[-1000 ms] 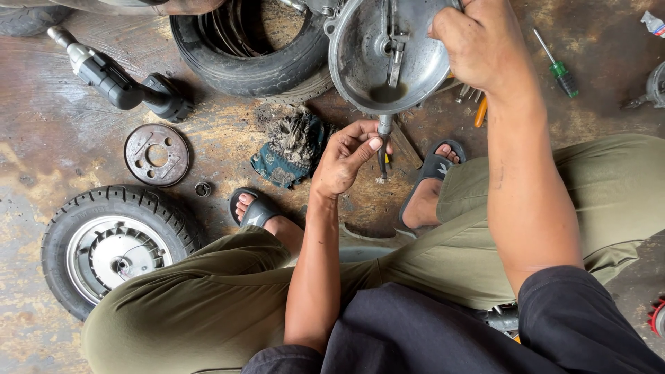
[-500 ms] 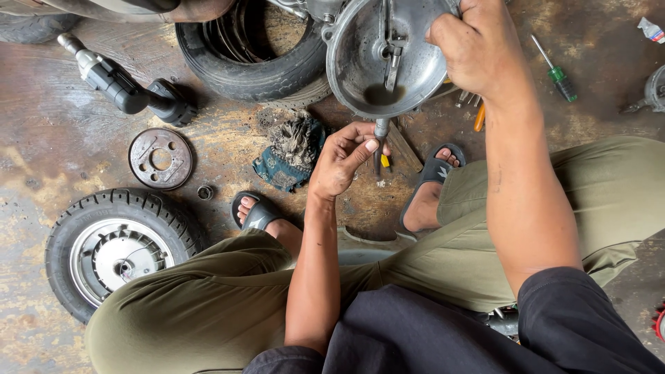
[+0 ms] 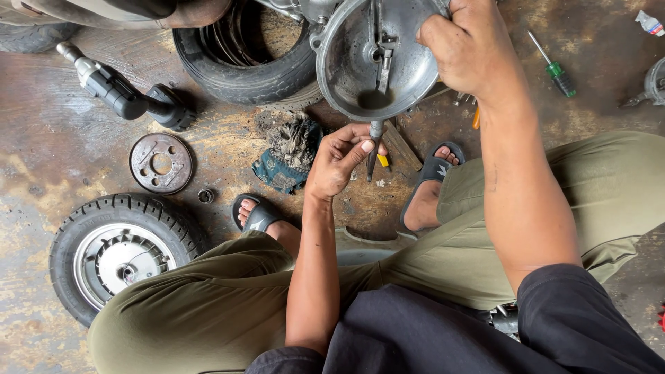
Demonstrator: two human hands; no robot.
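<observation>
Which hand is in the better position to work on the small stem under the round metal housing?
The left hand, probably: its fingertips already pinch the stem below the metal housing. The right hand grips the housing's rim, apparently steadying it.

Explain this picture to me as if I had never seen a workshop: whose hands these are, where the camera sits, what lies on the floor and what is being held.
The camera sits on a person's head and looks down, so both bare arms belong to that person, who squats in olive trousers and black sandals. The right hand grips the rim of a round grey metal drum-shaped housing that has a small lever inside it. The left hand pinches a short metal stud sticking out under that housing.

On the stained concrete floor lie a small wheel with a black tyre and silver rim, a rusty round metal plate, a black power tool, a dirty blue rag, a bare black tyre and a green-handled screwdriver.
</observation>
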